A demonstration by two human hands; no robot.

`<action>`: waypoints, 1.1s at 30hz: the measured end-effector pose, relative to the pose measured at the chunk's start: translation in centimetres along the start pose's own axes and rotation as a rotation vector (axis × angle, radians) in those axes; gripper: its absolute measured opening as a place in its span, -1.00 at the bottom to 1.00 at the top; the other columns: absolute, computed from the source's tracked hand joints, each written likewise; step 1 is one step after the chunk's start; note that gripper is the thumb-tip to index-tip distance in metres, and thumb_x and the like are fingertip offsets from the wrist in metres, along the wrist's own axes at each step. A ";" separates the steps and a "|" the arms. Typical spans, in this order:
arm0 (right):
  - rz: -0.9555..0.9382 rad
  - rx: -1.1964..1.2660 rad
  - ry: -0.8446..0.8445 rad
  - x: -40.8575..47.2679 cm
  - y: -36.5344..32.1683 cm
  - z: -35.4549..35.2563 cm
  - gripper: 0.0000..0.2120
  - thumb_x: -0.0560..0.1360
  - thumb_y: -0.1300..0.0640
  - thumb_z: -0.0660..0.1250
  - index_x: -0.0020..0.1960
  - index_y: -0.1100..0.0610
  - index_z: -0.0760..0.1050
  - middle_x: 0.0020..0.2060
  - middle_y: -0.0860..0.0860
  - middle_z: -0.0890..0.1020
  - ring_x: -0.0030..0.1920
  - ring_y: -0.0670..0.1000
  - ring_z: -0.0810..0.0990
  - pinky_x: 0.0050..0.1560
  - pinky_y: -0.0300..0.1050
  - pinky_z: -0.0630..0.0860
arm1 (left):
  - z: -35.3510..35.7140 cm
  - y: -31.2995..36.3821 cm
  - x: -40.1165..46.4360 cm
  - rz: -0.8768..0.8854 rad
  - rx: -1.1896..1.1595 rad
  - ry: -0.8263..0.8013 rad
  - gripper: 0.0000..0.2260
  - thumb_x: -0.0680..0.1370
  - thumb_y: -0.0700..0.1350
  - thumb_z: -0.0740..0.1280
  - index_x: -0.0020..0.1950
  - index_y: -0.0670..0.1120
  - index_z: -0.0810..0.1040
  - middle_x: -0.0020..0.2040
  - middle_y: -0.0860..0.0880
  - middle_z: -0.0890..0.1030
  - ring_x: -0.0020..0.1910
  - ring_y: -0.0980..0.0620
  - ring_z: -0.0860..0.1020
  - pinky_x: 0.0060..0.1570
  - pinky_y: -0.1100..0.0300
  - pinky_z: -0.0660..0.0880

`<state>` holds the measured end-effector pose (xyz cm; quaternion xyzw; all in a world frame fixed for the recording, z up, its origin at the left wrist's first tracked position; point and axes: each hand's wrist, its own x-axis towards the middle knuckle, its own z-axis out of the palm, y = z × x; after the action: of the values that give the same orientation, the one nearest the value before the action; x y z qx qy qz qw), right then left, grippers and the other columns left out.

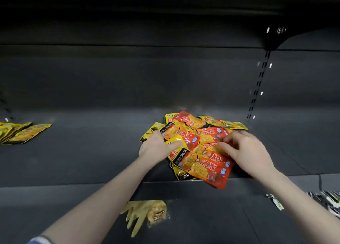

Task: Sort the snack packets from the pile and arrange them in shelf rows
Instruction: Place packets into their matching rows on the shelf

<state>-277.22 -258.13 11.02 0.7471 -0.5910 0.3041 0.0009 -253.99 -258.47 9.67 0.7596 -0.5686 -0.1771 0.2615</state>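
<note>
Both hands rest on a pile of orange and yellow snack packets on a dark shelf: the left hand at its left edge, the right hand with fingers curled on the orange packets. A row of yellow packets lies far left.

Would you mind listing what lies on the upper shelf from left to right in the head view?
Row of yellow packets → left hand → mixed pile of orange and yellow packets → right hand.

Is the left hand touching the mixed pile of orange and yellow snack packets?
Touching. The head view shows the left hand with fingers resting on the pile of orange and yellow snack packets, thumb on a yellow packet.
</note>
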 end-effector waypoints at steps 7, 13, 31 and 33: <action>-0.187 0.020 -0.387 -0.4 -2.3 0.8 -0.39 0.28 -0.30 0.43 0.18 0.03 0.48 -0.09 -0.12 0.43 0.02 -0.07 0.44 -0.10 -0.24 0.31 | -0.2 0.6 -0.2 -0.060 -0.188 -0.068 -0.36 0.27 0.14 0.57 0.22 -0.13 0.47 0.15 0.03 0.52 0.18 0.00 0.51 0.13 0.15 0.44; -0.170 0.059 -0.505 0.5 -3.3 0.9 -0.39 0.30 -0.16 0.49 0.25 0.08 0.44 -0.11 -0.11 0.41 -0.03 -0.07 0.41 -0.08 -0.24 0.31 | -1.8 -0.9 -0.1 -0.135 -0.748 -0.203 -0.80 0.37 -0.30 0.52 -0.09 -0.19 0.56 -0.22 -0.07 0.65 -0.37 0.09 0.63 -0.34 0.23 0.60; -0.174 -0.238 -0.646 1.1 -6.2 -0.1 -0.33 0.32 -0.10 0.51 0.31 0.14 0.40 0.18 0.04 0.53 0.19 0.08 0.47 0.04 -0.14 0.38 | -4.5 -3.9 -1.2 -0.211 -0.833 -0.267 -0.78 0.47 -0.47 0.31 0.00 -0.22 0.41 -0.14 -0.16 0.59 -0.21 -0.01 0.60 -0.36 0.19 0.61; -0.163 -0.220 -0.605 1.1 -6.0 -0.1 -0.35 0.29 -0.12 0.52 0.26 0.16 0.44 0.04 0.00 0.55 0.06 0.05 0.47 -0.04 -0.14 0.38 | -4.8 -3.9 -1.5 -0.209 -0.869 -0.291 -0.75 0.44 -0.53 0.29 -0.02 -0.25 0.42 -0.13 -0.17 0.59 -0.17 -0.03 0.60 -0.31 0.20 0.61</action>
<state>-271.88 -257.28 13.78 0.8438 -0.5322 0.0021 -0.0698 -248.74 -255.23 11.12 0.6003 -0.3931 -0.5286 0.4535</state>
